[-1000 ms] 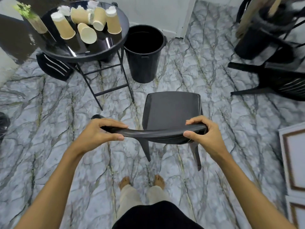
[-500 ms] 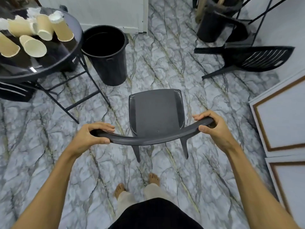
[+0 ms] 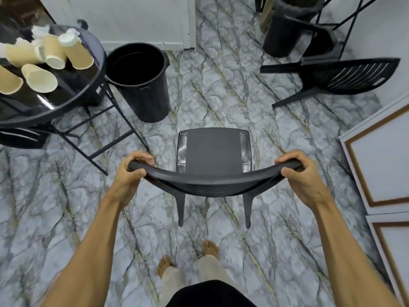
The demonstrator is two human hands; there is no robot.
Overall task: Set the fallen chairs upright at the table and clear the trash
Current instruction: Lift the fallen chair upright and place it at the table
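Observation:
A dark grey chair [image 3: 213, 151] stands upright in front of me on the marble floor, its seat facing away. My left hand [image 3: 130, 173] grips the left end of its curved backrest and my right hand [image 3: 298, 173] grips the right end. A second black chair [image 3: 345, 77] lies on its side at the upper right. The round black table [image 3: 93, 85] at the upper left carries several paper cups [image 3: 39, 78], some tipped over, and crumpled white paper. A black trash bin [image 3: 139, 78] stands open beside the table.
Another black chair [image 3: 318, 29] and a black bin stand at the top right by a metal rack. White cabinet doors [image 3: 380, 156] line the right side. A dark slatted object [image 3: 20, 138] lies under the table. My bare feet [image 3: 188, 258] stand behind the chair.
My view has turned right, so the table slid left and the fallen chair came more into view. The chair in my hands now sits squarer in front of me.

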